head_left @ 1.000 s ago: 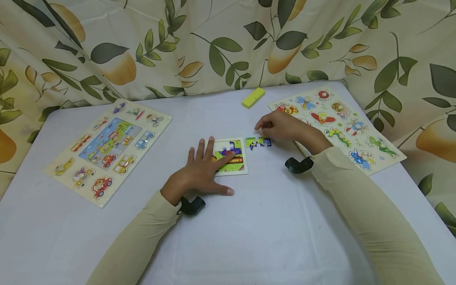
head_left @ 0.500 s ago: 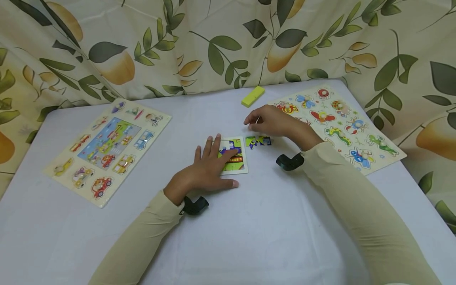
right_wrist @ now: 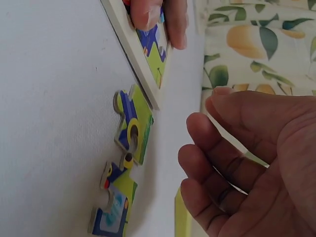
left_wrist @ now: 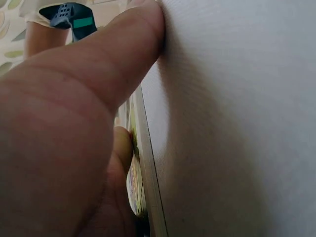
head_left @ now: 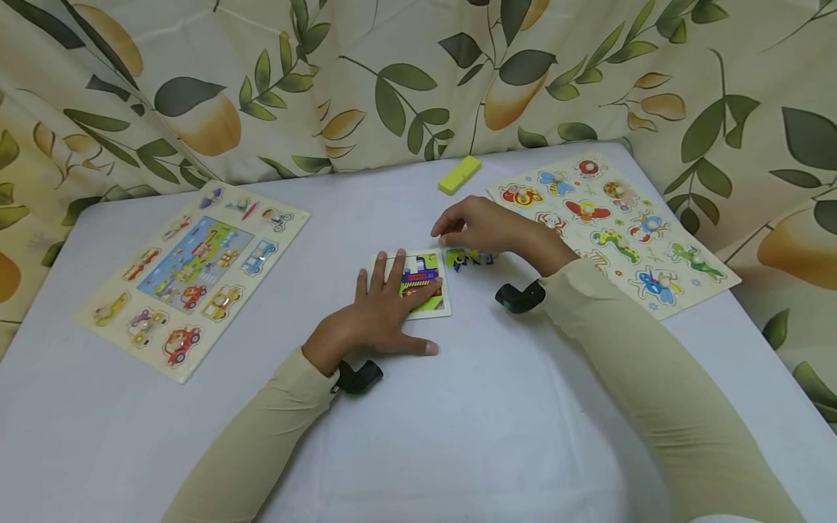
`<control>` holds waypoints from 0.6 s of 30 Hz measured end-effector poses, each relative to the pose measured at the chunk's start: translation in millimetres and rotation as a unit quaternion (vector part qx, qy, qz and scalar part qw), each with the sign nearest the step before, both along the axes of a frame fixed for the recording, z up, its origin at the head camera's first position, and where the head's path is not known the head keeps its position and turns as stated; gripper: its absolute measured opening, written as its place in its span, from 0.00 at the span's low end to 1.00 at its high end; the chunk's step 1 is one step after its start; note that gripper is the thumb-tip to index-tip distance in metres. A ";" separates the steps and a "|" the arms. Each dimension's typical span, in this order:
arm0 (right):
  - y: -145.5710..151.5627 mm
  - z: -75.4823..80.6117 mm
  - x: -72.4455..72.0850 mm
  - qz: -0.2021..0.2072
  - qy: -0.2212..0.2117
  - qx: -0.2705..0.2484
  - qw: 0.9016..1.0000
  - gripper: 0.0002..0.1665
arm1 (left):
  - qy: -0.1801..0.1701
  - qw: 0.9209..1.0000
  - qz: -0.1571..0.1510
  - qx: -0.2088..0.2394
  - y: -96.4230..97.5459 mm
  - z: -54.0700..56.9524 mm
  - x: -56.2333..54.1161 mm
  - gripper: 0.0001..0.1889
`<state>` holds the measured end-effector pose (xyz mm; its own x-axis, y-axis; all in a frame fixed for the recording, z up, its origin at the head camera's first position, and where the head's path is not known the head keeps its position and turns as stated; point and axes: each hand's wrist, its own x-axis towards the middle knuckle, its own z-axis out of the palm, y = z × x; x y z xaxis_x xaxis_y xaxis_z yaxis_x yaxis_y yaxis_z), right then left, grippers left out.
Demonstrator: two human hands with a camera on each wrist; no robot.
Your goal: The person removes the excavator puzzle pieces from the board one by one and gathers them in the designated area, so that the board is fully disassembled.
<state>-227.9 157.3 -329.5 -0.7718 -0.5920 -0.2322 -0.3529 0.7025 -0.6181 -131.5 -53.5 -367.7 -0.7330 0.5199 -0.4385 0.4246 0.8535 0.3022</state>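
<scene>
A small jigsaw puzzle in a pale frame (head_left: 447,299) lies flat near the middle of the table, with a blue and purple train picture. My left hand (head_left: 379,321) rests over its left side, fingers spread. In the left wrist view the thumb (left_wrist: 113,54) reaches across beside the frame's edge. Loose jigsaw pieces (head_left: 467,259) lie just right of the frame, partly hidden by the right hand in the head view. My right hand (head_left: 490,226) hovers above and behind them, fingers loosely bent. Nothing shows between its fingers in the right wrist view, where a green and blue piece (right_wrist: 140,116) sits near the frame corner.
A peg puzzle board (head_left: 225,323) with vehicles lies at the left. Another board (head_left: 628,280) with insects lies at the right, behind the right forearm. A yellow block (head_left: 460,175) sits at the back. A leaf-patterned curtain (head_left: 405,80) hangs behind the white-covered table.
My right hand has moved left, from beside the loose pieces to above them. The left hand has shifted slightly right on the puzzle and still rests there.
</scene>
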 end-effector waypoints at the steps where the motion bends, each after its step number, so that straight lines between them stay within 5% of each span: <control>1: -1.1 -0.3 0.1 0.003 -0.001 -0.001 1.000 0.13 | 0.002 1.000 -0.001 -0.001 0.1 0.3 -0.1 0.52; 18: -22.6 -5.7 5.6 0.067 -0.024 0.013 0.997 0.12 | 0.016 1.000 -0.006 -0.007 -0.4 -4.0 2.5 0.51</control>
